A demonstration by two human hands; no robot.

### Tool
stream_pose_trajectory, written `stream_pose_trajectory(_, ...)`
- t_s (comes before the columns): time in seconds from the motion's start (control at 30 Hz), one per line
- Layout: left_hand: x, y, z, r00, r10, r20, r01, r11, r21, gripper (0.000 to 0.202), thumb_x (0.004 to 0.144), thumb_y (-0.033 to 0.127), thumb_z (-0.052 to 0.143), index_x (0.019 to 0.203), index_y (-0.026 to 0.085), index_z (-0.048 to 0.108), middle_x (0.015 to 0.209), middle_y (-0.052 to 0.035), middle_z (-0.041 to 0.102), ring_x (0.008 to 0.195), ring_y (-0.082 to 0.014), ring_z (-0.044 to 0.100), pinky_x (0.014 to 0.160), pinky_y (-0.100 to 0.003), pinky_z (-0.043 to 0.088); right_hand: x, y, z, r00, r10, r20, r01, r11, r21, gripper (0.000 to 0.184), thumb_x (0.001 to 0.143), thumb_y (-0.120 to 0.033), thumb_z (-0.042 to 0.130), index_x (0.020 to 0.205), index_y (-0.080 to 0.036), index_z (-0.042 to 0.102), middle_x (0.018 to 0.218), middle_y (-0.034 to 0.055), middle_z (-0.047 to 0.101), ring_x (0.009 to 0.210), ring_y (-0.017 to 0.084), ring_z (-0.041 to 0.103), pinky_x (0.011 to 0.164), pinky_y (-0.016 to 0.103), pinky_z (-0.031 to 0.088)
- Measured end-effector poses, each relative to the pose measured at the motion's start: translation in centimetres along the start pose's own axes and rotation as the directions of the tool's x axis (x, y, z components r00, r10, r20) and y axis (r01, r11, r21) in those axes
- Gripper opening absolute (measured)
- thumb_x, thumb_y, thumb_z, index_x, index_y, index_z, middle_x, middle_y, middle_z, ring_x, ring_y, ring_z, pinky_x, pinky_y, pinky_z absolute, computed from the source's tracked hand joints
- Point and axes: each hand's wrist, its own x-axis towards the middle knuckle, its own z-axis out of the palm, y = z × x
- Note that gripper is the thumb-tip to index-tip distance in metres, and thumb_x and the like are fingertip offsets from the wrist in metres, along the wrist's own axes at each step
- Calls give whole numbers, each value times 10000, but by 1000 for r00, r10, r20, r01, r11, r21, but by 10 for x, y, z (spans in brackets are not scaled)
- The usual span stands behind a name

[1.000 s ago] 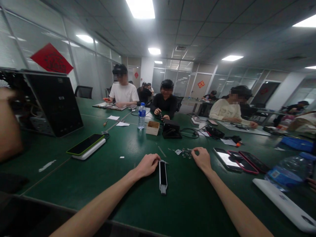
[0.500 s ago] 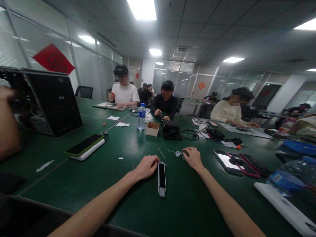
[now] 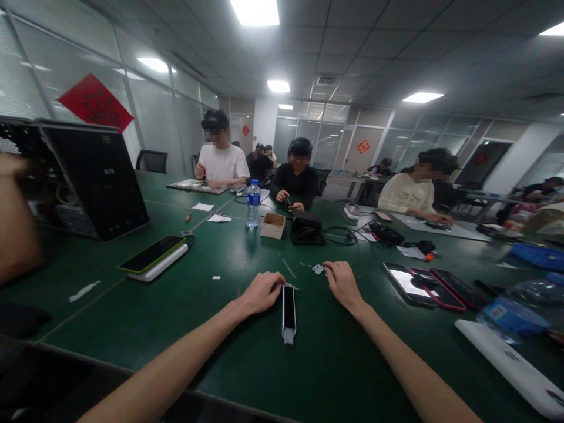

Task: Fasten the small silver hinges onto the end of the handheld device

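Note:
A slim white device with a long black face (image 3: 288, 311) lies on the green table in front of me, a grey end piece pointing toward me. My left hand (image 3: 264, 292) is closed at its far left corner, with the fingertips on that end. Beyond the device and to its right, a small silver metal plate with holes (image 3: 318, 269) rests on the tabletop. My right hand (image 3: 342, 283) is beside this plate, its fingers bent down together toward the table. Whatever lies under those fingertips is hidden.
Ahead stand an open box (image 3: 272, 225), a water bottle (image 3: 252, 205) and a black stand (image 3: 307, 228). Phones (image 3: 409, 285) and a large bottle (image 3: 513, 311) are on the right. A phone on a white block (image 3: 152, 255) and a computer case (image 3: 99, 179) are left. Co-workers sit opposite.
My right hand's fingers have drawn closer together beside the metal plate, covering small dark bits seen earlier. My left hand stays at the device's far end. The view has shifted slightly.

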Motion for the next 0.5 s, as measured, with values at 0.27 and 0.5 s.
stream_pose_trajectory(0.27,2,2,3,999,20,-26,-17,994,106,167,886,127,434,950,183,579,875,-32,643,813,-191,576,748,-305,434,-16,-60,16,970,-205,130,149,926,346,255,913,-203,403,981,-188,649,919,83,604,909,203,540,825,364,473)
stream_pose_trajectory(0.5,3,4,1,1000,5,-17,-2,993,121,159,864,114,436,919,180,570,856,-33,632,798,-191,567,734,-302,436,-16,-57,15,973,-176,150,111,924,367,236,915,-220,422,960,-200,653,908,69,608,888,189,551,807,347,475)
